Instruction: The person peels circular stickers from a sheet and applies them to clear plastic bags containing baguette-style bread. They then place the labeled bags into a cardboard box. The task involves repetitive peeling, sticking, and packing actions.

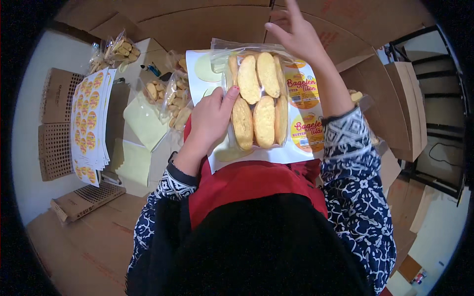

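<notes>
My left hand (212, 118) grips the left edge of a clear bag of long golden breads (263, 121), its thumb on the plastic. The bag lies on a white sheet (195, 74) of round yellow-and-orange labels (306, 135) across my lap, with blank backing showing where some labels are absent at the left. My right hand (291, 32) is raised beyond the bag at the upper right, fingers apart, with nothing visible in it.
A stack of label sheets (86, 126) stands at my left, by pale backing papers (140, 123). Bags of bread pieces (153, 91) lie behind them. Perforated cartons (57, 150) are at far left, cardboard (370, 98) surrounds me, and a black metal rack (439, 128) stands at right.
</notes>
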Tool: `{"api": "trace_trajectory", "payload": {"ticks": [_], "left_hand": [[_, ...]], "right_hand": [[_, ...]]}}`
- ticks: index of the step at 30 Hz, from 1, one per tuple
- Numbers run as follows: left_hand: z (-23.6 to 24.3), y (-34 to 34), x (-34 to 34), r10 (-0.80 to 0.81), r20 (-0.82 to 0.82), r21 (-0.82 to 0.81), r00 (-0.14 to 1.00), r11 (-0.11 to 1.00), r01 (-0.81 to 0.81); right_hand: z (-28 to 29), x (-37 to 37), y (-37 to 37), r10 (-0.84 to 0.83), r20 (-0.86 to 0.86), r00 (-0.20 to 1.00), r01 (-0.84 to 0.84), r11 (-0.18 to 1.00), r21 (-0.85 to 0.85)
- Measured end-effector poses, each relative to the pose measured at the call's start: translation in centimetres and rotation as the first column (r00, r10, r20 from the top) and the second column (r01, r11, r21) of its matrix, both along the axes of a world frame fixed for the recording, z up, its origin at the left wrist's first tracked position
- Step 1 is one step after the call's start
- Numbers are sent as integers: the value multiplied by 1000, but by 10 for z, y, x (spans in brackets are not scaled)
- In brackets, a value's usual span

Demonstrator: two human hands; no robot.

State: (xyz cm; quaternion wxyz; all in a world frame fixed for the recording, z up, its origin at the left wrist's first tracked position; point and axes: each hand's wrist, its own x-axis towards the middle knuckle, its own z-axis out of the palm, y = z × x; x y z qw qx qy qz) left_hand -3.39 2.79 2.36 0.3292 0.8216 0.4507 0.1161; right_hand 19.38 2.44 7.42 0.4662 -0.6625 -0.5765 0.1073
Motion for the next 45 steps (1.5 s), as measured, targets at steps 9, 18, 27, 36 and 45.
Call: {"api": "trace_trajectory", "payload": {"ticks": [9, 18, 27, 36, 45], "left_hand": [[14, 20, 1, -3, 118, 262, 993, 965, -28], [16, 12, 18, 51, 759, -115, 649, 992, 57], [3, -5, 10, 267, 749, -342, 606, 940, 9], [4, -8, 9, 287, 759, -375, 584, 926, 33], [1, -5, 8, 326, 763, -410, 558, 912, 28]], "right_hand": [[-23, -19, -112, 175, -924, 339, -19, 984, 179], [-25, -40, -120, 34, -901, 433, -79, 997, -1], [-43, -51, -108, -131, -828, 546, 59, 991, -118], [-44, -47, -107, -157, -792, 590, 56, 986, -154], [-43, -46, -101, -163, -765, 623, 27, 982, -187]]}}
